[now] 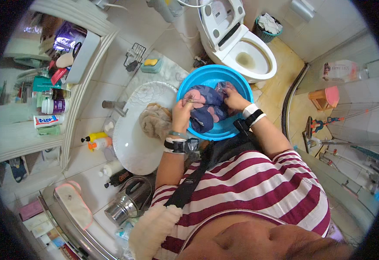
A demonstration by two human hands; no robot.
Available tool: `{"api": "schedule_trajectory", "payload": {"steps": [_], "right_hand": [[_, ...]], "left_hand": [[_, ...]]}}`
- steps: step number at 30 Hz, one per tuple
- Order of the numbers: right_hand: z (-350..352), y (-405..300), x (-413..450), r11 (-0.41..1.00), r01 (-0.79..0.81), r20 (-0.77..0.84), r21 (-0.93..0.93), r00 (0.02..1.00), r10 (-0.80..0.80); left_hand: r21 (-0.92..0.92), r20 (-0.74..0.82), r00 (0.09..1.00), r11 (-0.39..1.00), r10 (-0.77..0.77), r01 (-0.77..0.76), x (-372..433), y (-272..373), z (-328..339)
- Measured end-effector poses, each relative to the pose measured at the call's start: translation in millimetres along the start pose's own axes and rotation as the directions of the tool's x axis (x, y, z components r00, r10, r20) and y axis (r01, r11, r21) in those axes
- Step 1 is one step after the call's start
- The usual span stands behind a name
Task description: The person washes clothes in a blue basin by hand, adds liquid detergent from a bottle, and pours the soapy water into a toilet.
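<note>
A blue plastic basin [220, 71] is in front of me, with a navy cloth item [205, 113] with pink patches bunched over it. My left hand [181, 115] pinches the cloth by a pink patch at its left end. At the right side my right hand [237, 100] grips a darker pinkish part that looks sheer or wet. Whether both parts belong to one piece cannot be told. Beside my left hand, a beige-grey bundled cloth [155, 122] lies in the white washbasin [135, 149].
Beyond the basin stands an open toilet [251, 58], with a waste bin [269, 27] beside it. Yellow soap [150, 62] rests in a dish on the counter. A metal kettle-like jug [127, 203] and pump bottles [99, 143] stand left. A curved shower threshold [288, 104] runs at right.
</note>
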State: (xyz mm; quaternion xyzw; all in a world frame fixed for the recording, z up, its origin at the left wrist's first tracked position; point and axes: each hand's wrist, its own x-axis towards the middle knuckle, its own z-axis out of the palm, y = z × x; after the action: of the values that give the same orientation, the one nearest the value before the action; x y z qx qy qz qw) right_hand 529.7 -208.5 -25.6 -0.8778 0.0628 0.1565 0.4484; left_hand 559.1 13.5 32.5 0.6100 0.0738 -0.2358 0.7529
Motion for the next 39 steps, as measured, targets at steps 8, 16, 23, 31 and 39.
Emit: {"api": "schedule_trajectory", "payload": {"steps": [8, 16, 23, 31, 39], "right_hand": [[-2, -17, 8, 0.816, -0.394, 0.497, 0.422, 0.854, 0.155], [-37, -62, -5, 0.12, -0.233, 0.233, 0.965, 0.972, 0.014], [-14, -30, 11, 0.862, 0.504, -0.062, -0.059, 0.86, -0.507], [24, -29, 17, 0.785, 0.253, 0.52, -0.565, 0.848, 0.1], [47, -4, 47, 0.764, 0.194, 0.43, -0.615, 0.895, 0.119]], "left_hand": [[-0.537, 0.071, 0.996, 0.843, 0.048, -0.002, -16, 20, -4], [0.21, 0.039, 0.962, 0.939, 0.271, -0.273, -30, -20, -13], [0.924, 0.357, 0.929, 0.113, 0.092, -0.366, -19, -20, -5], [0.969, 0.146, 0.85, -0.1, -0.506, -0.226, 33, -59, 26], [0.964, 0.099, 0.934, -0.198, -0.344, -0.175, 35, -60, 41]]}}
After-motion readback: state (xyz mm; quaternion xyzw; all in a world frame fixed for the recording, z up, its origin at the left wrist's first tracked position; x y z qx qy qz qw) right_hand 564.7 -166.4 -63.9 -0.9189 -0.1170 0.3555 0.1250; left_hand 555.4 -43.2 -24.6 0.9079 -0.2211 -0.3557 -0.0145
